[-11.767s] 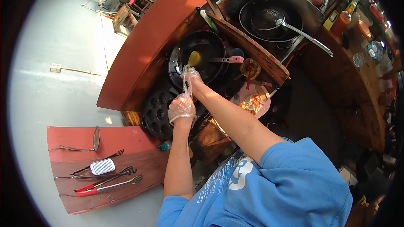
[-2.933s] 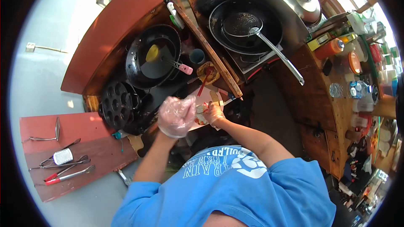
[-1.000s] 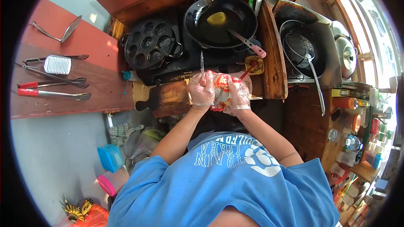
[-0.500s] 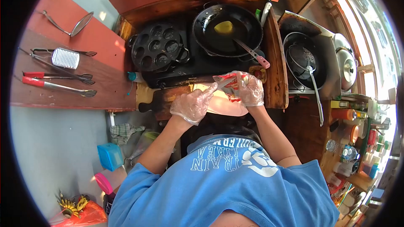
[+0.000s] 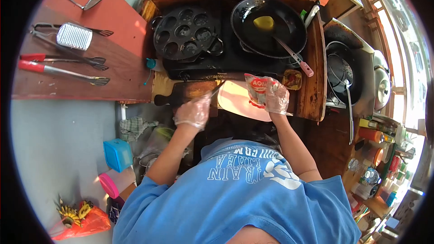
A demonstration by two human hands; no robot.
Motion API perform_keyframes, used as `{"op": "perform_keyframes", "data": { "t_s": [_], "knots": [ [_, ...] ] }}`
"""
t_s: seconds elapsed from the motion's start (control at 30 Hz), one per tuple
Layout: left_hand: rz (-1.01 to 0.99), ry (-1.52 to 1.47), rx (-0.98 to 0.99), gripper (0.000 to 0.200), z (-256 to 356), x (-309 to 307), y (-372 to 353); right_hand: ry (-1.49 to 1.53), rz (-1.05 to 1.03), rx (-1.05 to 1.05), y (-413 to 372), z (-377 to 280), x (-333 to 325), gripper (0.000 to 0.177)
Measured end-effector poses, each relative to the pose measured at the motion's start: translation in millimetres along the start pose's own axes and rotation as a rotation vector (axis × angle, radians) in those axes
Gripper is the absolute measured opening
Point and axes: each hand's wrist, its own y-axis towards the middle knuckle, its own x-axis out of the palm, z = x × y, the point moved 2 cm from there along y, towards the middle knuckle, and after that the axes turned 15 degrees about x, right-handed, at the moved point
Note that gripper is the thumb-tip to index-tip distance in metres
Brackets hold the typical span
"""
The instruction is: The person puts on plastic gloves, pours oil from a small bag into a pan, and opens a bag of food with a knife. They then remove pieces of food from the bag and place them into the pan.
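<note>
My left hand (image 5: 193, 112), in a clear plastic glove, is closed around a knife (image 5: 218, 88) and slightly blurred. Its blade points up and right, over the edge between the wooden board and the pink cutting board (image 5: 237, 101). On the right, my gloved right hand (image 5: 277, 98) grips a clear plastic packet (image 5: 257, 89) with red printing, held above the pink board. The packet and knife are apart. Partly under my left hand lies a dark wooden board (image 5: 183, 92) with a handle.
Behind the boards, a stove carries a round-welled pan (image 5: 183, 34) and a wok (image 5: 289, 18) holding a yellow lump (image 5: 263, 23) and a pink-handled utensil (image 5: 306, 68). Tongs (image 5: 68, 73) and a grater (image 5: 74, 37) lie left. Another pan (image 5: 339, 72) stands right.
My left hand has moved left with the knife, away from the packet. The packet, bunched between both hands before, now hangs from my right hand alone. The view has shifted slightly.
</note>
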Motion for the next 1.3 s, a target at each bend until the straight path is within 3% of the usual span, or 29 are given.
{"op": "perform_keyframes", "data": {
  "t_s": [0.07, 0.2, 0.27, 0.4, 0.47, 0.5, 0.53, 0.6, 0.67, 0.7, 0.77, 0.8, 0.87, 0.93, 0.97, 1.0, 1.07, 1.13, 1.17, 1.2, 1.23, 1.27, 1.3],
  "knots": [
    [0.013, 0.005, -0.086, 0.032, -37.7, 45.8, -15.5, -0.129, 0.072, 0.093, 0.4, 2.3, 0.4, 0.044],
    [0.107, 0.062, 0.007, 0.027, -109.4, 144.3, -22.2, -0.196, 0.102, 0.121, 11.3, 38.0, 17.9, 0.048],
    [0.162, 0.191, 0.082, 0.027, -128.8, 167.8, -12.4, -0.190, 0.131, 0.169, 4.6, 26.2, 18.9, 0.051],
    [0.303, 0.262, 0.171, 0.027, -113.1, 142.5, 6.2, -0.052, 0.112, 0.288, 6.1, 27.3, 19.9, 0.056],
    [0.434, 0.173, 0.225, 0.028, -74.6, 105.1, 17.0, -0.128, 0.031, 0.292, 13.1, 41.0, 19.8, 0.053],
    [0.456, 0.025, 0.352, 0.029, -54.7, 99.0, 24.9, -0.125, 0.033, 0.301, 19.1, 63.5, 22.6, 0.053],
    [0.475, -0.123, 0.473, 0.030, -33.0, 93.7, 35.7, -0.330, 0.074, 0.079, 27.8, 90.1, 27.9, 0.053],
    [0.289, -0.194, 0.770, 0.036, 21.3, 66.1, 59.1, -0.525, 0.113, -0.150, 28.1, 95.2, 29.8, 0.053],
    [0.223, -0.190, 0.778, 0.031, 57.8, 65.5, 88.7, -0.730, -0.112, -0.274, 26.5, 79.4, 24.4, 0.045],
    [-0.036, -0.225, 0.688, 0.031, 66.9, 63.6, 103.6, -0.760, -0.161, -0.281, 28.9, 86.7, 24.9, 0.039],
    [-0.211, -0.075, 0.702, 0.035, 75.8, 85.4, 117.9, -0.812, -0.237, -0.304, 36.4, 102.5, 25.2, 0.034],
    [-0.337, -0.046, 0.678, 0.038, 82.9, 89.9, 125.3, -0.997, -0.176, -0.420, 33.8, 111.4, 24.5, 0.035],
    [-0.414, 0.039, 0.838, 0.039, 98.0, 74.5, 127.9, -0.947, -0.133, -0.527, 45.1, 140.4, 27.3, 0.043],
    [-0.564, 0.106, 0.769, 0.032, 99.9, 111.8, 142.5, -0.734, -0.189, -0.538, 57.7, 170.9, 30.8, 0.054],
    [-0.624, 0.093, 0.800, 0.032, 101.3, 120.0, 148.1, -0.628, -0.264, -0.506, 61.2, 183.1, 32.0, 0.060],
    [-0.694, 0.080, 0.824, 0.032, 101.9, 122.3, 151.6, -0.583, -0.422, -0.336, 60.1, 165.8, 22.0, 0.062],
    [-0.587, -0.123, 0.722, 0.032, 106.6, 102.7, 146.6, -0.510, -0.654, 0.045, 55.7, 130.0, 0.6, 0.073],
    [-0.626, -0.099, 0.795, 0.031, 92.5, 148.6, 159.4, -0.411, -0.745, 0.500, 48.3, 104.5, -8.2, 0.066],
    [-0.619, -0.065, 0.972, 0.030, 85.0, 181.6, 167.2, -0.387, -0.721, 0.693, 37.9, 80.7, -17.5, 0.063],
    [-0.609, -0.029, 1.149, 0.029, 82.6, 196.7, 169.3, -0.381, -0.719, 0.682, 39.5, 83.2, -20.4, 0.063],
    [-0.606, -0.015, 1.149, 0.029, 87.5, 187.1, 165.0, -0.045, -0.830, 0.793, 37.5, 95.8, -21.3, 0.063],
    [-0.592, -0.106, 0.992, 0.030, 91.4, 177.5, 161.6, 0.300, -0.927, 0.888, 35.4, 109.5, -22.6, 0.063],
    [-0.574, -0.195, 0.835, 0.030, 97.1, 163.6, 156.9, 0.525, -1.032, 0.821, 49.3, 149.5, -9.8, 0.064]
  ]
}}
